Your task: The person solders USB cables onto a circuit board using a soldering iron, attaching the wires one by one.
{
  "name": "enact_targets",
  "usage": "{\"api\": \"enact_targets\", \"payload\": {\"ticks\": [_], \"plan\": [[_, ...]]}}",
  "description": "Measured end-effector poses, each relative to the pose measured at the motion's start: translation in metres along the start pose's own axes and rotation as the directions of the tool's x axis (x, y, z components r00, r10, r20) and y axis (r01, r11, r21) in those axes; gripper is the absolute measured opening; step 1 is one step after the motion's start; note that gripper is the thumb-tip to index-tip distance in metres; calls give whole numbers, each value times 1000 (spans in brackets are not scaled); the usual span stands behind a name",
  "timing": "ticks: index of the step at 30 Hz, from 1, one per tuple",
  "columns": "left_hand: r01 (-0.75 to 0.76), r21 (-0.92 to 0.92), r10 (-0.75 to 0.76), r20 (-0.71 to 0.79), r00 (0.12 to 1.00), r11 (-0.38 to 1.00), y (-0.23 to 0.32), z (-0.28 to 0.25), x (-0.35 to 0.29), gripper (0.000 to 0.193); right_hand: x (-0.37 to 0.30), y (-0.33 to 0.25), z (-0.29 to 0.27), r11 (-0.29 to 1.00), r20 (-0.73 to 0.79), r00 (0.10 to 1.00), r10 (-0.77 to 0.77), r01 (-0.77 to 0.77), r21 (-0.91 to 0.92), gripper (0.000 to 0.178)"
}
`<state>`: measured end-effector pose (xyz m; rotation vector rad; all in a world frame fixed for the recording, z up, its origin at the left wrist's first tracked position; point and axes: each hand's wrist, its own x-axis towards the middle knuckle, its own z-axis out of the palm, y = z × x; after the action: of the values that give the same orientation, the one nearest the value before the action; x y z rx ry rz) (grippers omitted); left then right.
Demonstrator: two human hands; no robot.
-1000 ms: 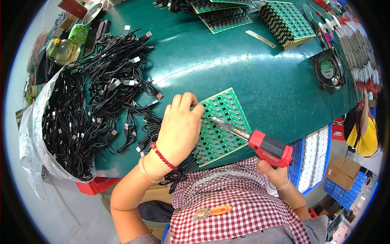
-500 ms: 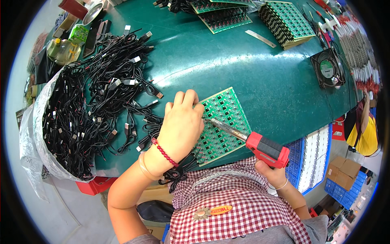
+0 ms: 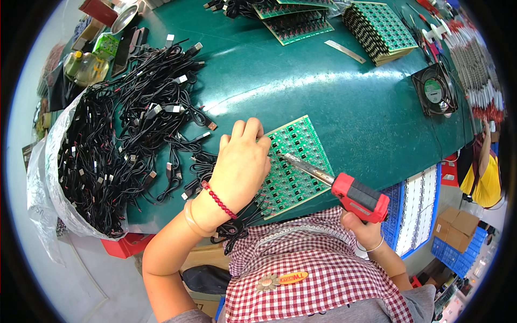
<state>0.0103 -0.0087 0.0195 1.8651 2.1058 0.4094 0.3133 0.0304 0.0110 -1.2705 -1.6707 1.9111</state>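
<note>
A green circuit board panel [image 3: 301,180] with rows of small black parts lies at the table's near edge, its left side under my left hand [image 3: 240,161]. The left fingers are bent and closed at the board's upper left; whatever is between them is hidden. My right hand [image 3: 362,229] is wrapped round a red and black soldering iron [image 3: 361,198]. Its metal tip points left over the board, close to my left fingers. Black cables [image 3: 235,229] come out from below my left wrist, and thin wires reach the board's lower left edge.
A heap of black USB cables [image 3: 156,107] fills the left, partly in a clear plastic bag [image 3: 53,161]. Stacked boards [image 3: 385,32], a metal ruler [image 3: 346,51] and a black fan [image 3: 434,90] are at the back and right. Blue trays [image 3: 412,210] stand beside the table.
The soldering iron has shifted slightly right, its tip drawing back from my left fingers. My left hand and the board stay in place.
</note>
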Motion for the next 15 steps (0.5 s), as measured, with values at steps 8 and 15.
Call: {"api": "enact_targets", "payload": {"ticks": [8, 15], "plan": [[-8, 11, 8, -14, 1000, 1000, -1, 0, -1, 11, 2, 7, -5, 996, -42, 999, -20, 24, 84, 22], [-18, 58, 20, -19, 1000, 998, -1, 2, -1, 14, 4, 2, 1, 991, -112, 993, -36, 50, 127, 20]]}}
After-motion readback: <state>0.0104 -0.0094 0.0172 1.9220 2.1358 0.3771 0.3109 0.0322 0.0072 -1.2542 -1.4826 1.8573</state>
